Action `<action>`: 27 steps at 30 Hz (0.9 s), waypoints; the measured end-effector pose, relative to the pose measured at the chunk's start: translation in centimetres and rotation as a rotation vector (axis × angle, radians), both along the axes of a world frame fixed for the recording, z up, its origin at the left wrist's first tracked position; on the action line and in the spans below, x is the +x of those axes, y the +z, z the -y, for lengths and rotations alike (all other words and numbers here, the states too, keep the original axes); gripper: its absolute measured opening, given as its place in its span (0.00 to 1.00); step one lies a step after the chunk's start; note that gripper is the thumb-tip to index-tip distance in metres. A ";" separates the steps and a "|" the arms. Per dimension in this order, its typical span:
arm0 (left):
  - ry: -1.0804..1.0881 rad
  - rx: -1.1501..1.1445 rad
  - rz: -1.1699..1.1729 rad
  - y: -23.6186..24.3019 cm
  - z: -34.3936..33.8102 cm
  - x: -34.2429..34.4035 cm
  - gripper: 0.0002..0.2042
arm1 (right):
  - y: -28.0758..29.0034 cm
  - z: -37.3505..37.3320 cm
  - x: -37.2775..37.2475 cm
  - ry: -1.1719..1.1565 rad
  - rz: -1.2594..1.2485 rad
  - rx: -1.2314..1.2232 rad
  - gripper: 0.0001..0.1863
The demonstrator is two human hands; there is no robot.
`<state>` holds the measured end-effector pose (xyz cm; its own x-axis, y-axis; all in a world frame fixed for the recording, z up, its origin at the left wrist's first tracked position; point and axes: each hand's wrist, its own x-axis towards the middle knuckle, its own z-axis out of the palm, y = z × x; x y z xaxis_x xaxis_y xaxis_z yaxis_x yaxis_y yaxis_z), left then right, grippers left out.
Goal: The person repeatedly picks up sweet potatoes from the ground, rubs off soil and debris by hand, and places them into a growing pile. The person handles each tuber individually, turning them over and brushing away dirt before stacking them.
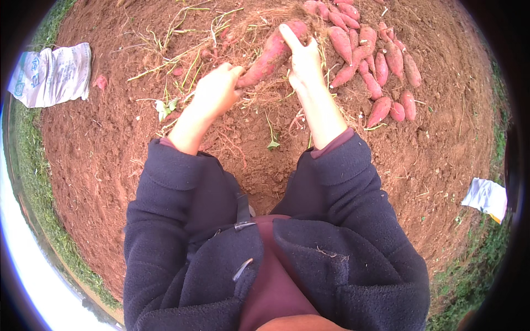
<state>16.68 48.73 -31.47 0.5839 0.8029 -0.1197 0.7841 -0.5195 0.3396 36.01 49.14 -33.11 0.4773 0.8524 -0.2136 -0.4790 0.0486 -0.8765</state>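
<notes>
A long, reddish-pink sweet potato point(269, 57) is held at a slant between my two hands above the soil. My left hand point(217, 91) is closed round its lower, thinner end. At the thicker upper end, my right hand point(305, 62) grips it, the thumb lying along its skin and the other fingers partly hidden behind. Thin roots and cut vines point(190, 60) lie on the ground around and beyond my hands. A small green leaf point(273, 144) rests on the soil between my forearms.
To the right of my right hand lies a loose pile of sweet potatoes point(381, 66). A white printed sack point(58, 74) is spread at the far left, and another white bag point(486, 198) lies at the right edge. Grass point(41, 165) borders the brown soil point(94, 193).
</notes>
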 end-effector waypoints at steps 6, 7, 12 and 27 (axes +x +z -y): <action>0.165 0.022 0.199 -0.1 -2.6 -2.4 0.13 | 0.4 0.7 1.1 0.032 -0.252 -0.058 0.36; 0.268 -0.075 0.241 0.2 -2.8 -2.5 0.13 | 0.3 0.7 1.1 0.054 -0.301 -0.047 0.34; 0.435 -0.387 0.487 2.6 -2.8 -1.8 0.36 | -0.5 0.2 0.9 0.017 -0.467 -0.081 0.30; 0.928 -0.507 1.765 0.1 -5.6 -2.4 0.11 | 2.2 1.9 1.8 0.453 0.813 -0.173 0.21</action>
<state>14.29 54.35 -31.38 -0.1816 0.9475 -0.2631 -0.5637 0.1190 0.8174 37.76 47.25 -30.91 0.1667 0.9807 -0.1023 0.3406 -0.1546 -0.9274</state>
